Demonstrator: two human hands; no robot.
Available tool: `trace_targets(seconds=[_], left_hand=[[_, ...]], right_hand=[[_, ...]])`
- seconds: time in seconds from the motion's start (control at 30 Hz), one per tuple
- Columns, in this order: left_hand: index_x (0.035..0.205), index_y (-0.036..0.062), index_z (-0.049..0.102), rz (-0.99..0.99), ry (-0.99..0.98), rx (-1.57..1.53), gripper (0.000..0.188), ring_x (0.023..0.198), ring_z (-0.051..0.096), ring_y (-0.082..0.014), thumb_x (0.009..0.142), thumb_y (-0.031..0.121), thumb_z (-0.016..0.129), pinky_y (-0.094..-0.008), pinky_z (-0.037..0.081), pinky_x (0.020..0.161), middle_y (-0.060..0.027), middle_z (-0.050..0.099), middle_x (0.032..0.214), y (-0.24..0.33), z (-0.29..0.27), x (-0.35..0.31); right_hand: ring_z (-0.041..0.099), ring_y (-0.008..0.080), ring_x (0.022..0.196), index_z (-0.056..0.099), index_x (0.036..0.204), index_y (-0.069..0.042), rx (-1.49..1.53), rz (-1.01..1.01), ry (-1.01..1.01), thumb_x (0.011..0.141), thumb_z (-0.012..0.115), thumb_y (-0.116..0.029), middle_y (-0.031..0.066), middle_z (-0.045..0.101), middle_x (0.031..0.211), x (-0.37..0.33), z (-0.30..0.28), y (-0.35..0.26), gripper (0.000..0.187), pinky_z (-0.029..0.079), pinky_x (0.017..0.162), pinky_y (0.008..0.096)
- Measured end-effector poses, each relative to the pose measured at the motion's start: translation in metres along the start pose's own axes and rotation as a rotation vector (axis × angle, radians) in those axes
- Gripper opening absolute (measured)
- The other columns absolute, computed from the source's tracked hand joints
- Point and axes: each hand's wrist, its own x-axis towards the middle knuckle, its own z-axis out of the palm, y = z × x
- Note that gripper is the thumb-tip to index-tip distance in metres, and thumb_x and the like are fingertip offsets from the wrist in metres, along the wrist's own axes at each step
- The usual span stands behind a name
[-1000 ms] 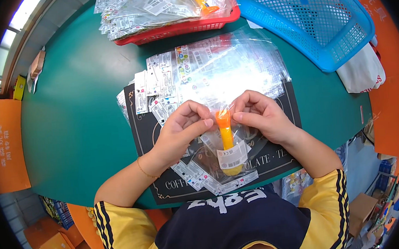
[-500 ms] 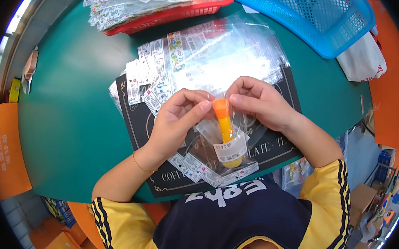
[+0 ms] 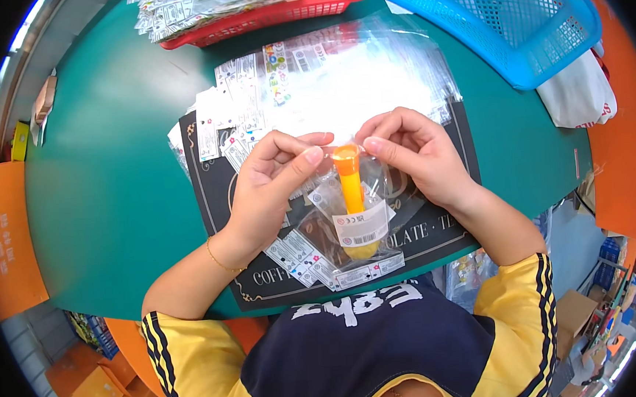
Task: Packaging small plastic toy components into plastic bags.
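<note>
A clear plastic bag (image 3: 373, 191) hangs upright over a black printed mat, its top edge between my hands. Inside it is a yellow tube-shaped toy (image 3: 351, 189) with an orange top, and a white label (image 3: 361, 225) lies across its lower part. My left hand (image 3: 275, 172) is at the bag's upper left edge, thumb and forefinger closed on the thin film, though the exact grip is hard to see. My right hand (image 3: 418, 154) pinches the upper right edge between thumb and forefinger. Paper label strips (image 3: 300, 257) lie just under the bag.
Flat clear bags (image 3: 346, 78) are piled beyond my hands, with white labels (image 3: 237, 101) on their left. A red basket (image 3: 269, 31) of packed bags stands at the far side, and a blue basket (image 3: 538, 72) at far right. The mat (image 3: 439, 245) rests on a green table (image 3: 110, 176).
Both hands and the bag have shifted slightly away from me and to the left. My left thumb and forefinger look a little farther apart; the toy stays in the bag.
</note>
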Motion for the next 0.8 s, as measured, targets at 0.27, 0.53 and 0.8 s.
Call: trace_targets(seconds=[0.27, 0.53, 0.8], left_hand=[[0.110, 0.0006, 0.051, -0.105, -0.005, 0.070, 0.027, 0.086, 0.058, -0.0105, 0.088, 0.012, 0.063, -0.0252, 0.049, 0.075, -0.0089, 0.059, 0.105, 0.009, 0.001, -0.004], [0.104, -0.0007, 0.060, -0.146, 0.069, 0.205, 0.019, 0.063, 0.051, -0.0063, 0.090, 0.012, 0.060, -0.0183, 0.043, 0.063, -0.0002, 0.058, 0.077, 0.009, 0.000, -0.002], [0.096, -0.0004, 0.054, 0.033, -0.021, 0.055, 0.009, 0.089, 0.058, -0.0131, 0.092, 0.007, 0.056, -0.0280, 0.050, 0.081, -0.0128, 0.058, 0.108, 0.001, -0.004, -0.002]], right_hand=[[0.054, 0.0063, 0.078, 0.054, 0.091, -0.003, -0.079, -0.028, -0.052, 0.089, 0.059, -0.007, 0.0051, 0.058, 0.094, -0.003, 0.001, 0.004, 0.007, 0.044, 0.066, 0.0197], [0.050, 0.0053, 0.070, 0.052, 0.092, -0.005, 0.013, 0.152, -0.038, 0.089, 0.060, -0.009, 0.0021, 0.057, 0.084, 0.003, -0.005, -0.001, 0.009, 0.042, 0.064, 0.0183], [0.049, 0.0051, 0.068, 0.056, 0.111, 0.002, 0.067, 0.260, 0.011, 0.089, 0.060, -0.009, 0.0032, 0.060, 0.086, 0.003, -0.003, -0.007, 0.024, 0.040, 0.062, 0.0171]])
